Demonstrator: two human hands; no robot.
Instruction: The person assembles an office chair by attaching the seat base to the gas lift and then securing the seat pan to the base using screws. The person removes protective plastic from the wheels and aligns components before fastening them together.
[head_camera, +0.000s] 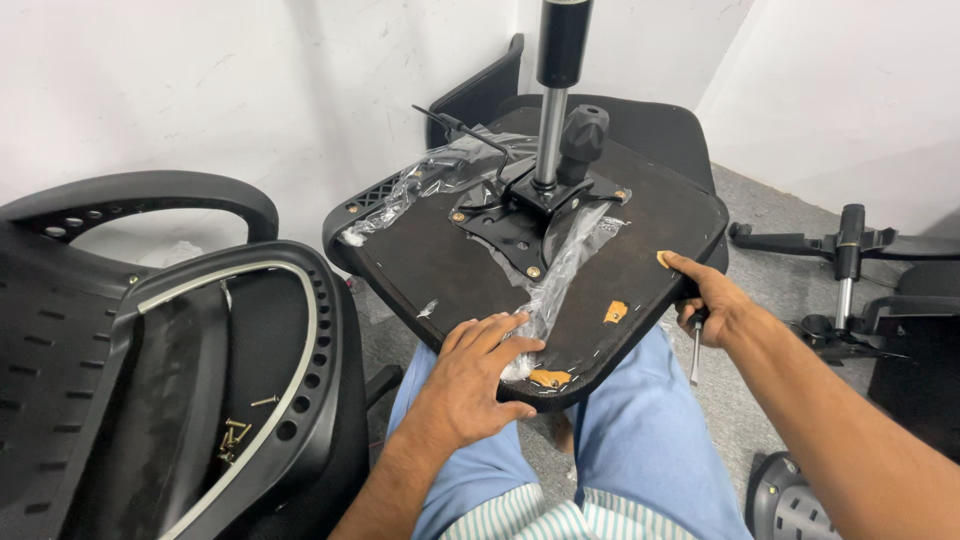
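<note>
An upturned black chair seat (440, 260) rests on my lap, its underside facing up. A black metal mechanism plate (520, 215) is bolted at its middle, with a gas lift cylinder (552, 95) standing upright from it. Torn clear plastic wrap (560, 265) trails across the seat. My left hand (478, 375) lies flat on the seat's near edge, fingers spread over the plastic. My right hand (708, 298) grips the seat's right edge with the thumb on top and also holds a screwdriver (695, 350) that points down.
A black chair back (150, 330) lies at the left with several brass screws (235, 435) in its hollow. A chair base with castor arms (850, 255) sits on the grey floor at the right. White walls stand behind.
</note>
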